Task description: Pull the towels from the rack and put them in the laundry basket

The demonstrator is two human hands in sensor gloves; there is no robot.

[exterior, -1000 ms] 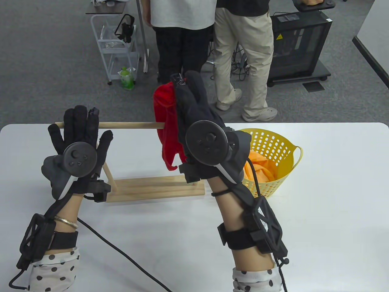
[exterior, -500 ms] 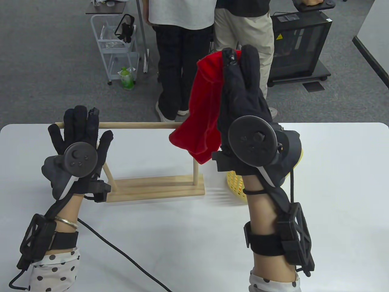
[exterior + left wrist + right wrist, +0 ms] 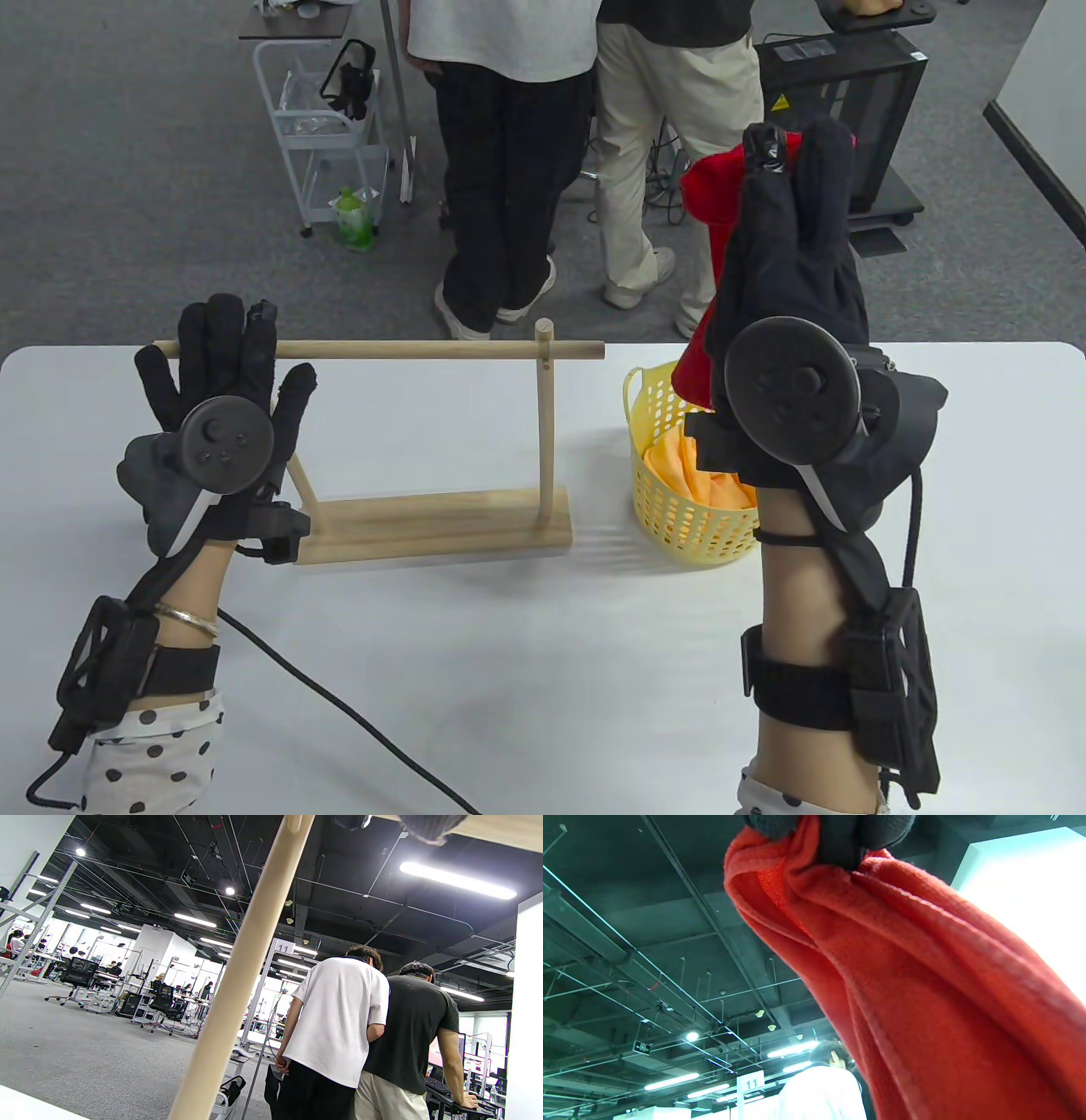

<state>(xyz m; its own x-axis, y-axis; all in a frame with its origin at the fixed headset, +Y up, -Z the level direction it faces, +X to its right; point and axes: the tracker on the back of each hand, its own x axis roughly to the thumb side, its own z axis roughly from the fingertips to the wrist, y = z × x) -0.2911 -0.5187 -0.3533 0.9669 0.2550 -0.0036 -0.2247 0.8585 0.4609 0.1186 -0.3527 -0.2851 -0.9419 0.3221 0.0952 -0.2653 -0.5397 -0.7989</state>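
My right hand [image 3: 793, 151] pinches a red towel [image 3: 711, 199] by its top and holds it high, so it hangs over the yellow laundry basket [image 3: 657, 509]. In the right wrist view the towel [image 3: 925, 1005] fills the frame below my fingers [image 3: 848, 840]. An orange towel [image 3: 679, 469] lies in the basket. The wooden rack's rail [image 3: 424, 349] is bare. My left hand [image 3: 242, 356] is at the rail's left end with straight, spread fingers and grips nothing. The left wrist view shows a slanted rack post [image 3: 237, 984] and a fingertip [image 3: 426, 825] at the top.
The rack's base [image 3: 424, 525] and right post [image 3: 543, 424] stand just left of the basket. A black cable [image 3: 339, 705] crosses the table's front. Beyond the table's far edge stand two people [image 3: 509, 170], a white cart [image 3: 327, 127] and a black cabinet [image 3: 882, 102].
My right hand has lifted the red towel off the rail and carried it up and to the right, until it hangs over the basket. The left hand has stayed put.
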